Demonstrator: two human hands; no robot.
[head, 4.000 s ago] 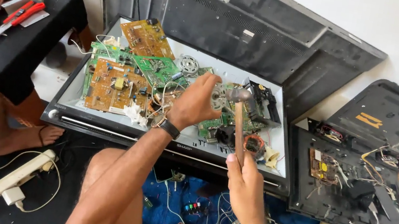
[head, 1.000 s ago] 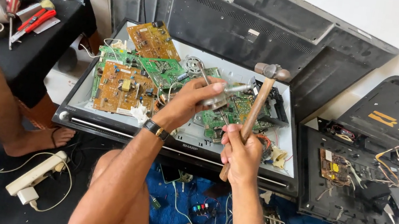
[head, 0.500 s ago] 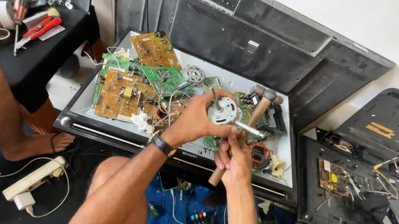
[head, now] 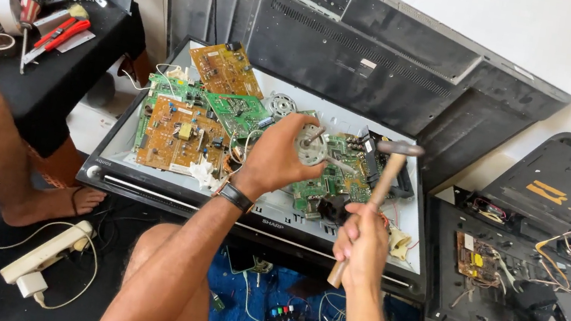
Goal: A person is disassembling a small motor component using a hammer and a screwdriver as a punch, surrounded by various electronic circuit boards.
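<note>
Bright, even daylight fills the scene, strongest on the white wall (head: 545, 41) at upper right. Shadows are soft and short beneath the opened flat television chassis (head: 145, 189). The picture is sharp centrally, with wide-angle bending of straight edges toward the corners.

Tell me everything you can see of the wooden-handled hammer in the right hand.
The hammer with a pale wooden handle and dark metal head is gripped low on its shaft by the right hand, the handle's butt poking out below the fist. It stands nearly upright, leaning slightly right, head topmost and crosswise, over the opened flat-screen television chassis. It hangs close to the round silvery metal part held in the left hand; contact is unclear.
</note>
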